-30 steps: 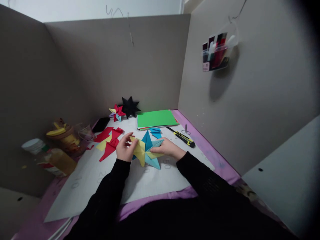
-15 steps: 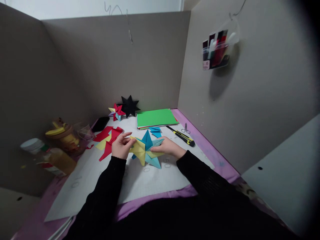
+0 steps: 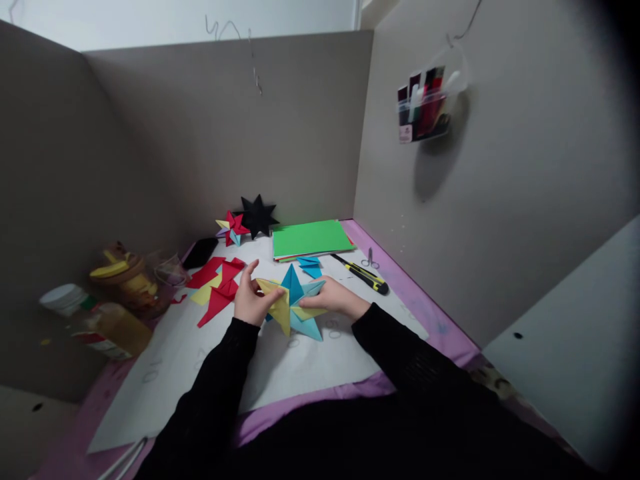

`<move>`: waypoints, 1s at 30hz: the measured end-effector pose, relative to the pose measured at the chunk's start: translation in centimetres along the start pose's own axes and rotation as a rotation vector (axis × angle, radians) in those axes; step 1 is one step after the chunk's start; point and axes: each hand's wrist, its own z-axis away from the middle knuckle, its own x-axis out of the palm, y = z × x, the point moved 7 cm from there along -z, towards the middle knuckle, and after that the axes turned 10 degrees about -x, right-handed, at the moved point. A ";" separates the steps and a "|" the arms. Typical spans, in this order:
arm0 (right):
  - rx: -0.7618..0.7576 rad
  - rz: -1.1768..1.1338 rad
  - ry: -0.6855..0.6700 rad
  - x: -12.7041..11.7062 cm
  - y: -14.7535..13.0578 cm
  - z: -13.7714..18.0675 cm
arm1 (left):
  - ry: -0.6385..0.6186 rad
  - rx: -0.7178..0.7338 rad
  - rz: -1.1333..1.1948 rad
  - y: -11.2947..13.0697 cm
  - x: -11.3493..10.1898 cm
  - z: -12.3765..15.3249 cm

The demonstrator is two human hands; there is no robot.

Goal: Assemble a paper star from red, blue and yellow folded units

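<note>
A blue and yellow folded paper star (image 3: 294, 308) is held between both my hands over a white sheet (image 3: 280, 363). My left hand (image 3: 250, 301) pinches its yellow left point, thumb pressing on the paper, index finger raised. My right hand (image 3: 336, 297) grips the star's right side, fingers closed under a blue point. Both sleeves are black.
Red and yellow folded pieces (image 3: 216, 285) lie left of the star, small blue pieces (image 3: 311, 265) behind it. A green paper stack (image 3: 311, 239), a yellow-black utility knife (image 3: 364, 275), small scissors (image 3: 371, 258), a black star (image 3: 259, 216) and a red star (image 3: 231, 228) sit at the back. Jars (image 3: 123, 287) stand left. Cardboard walls enclose the desk.
My left hand has slid right along the yellow point and pressed its thumb onto it. The star has turned slightly. The right hand stays put.
</note>
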 end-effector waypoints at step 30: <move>0.038 -0.034 -0.008 0.1 -0.1 0.0 | -0.035 0.034 -0.204 0.7 0.4 0.2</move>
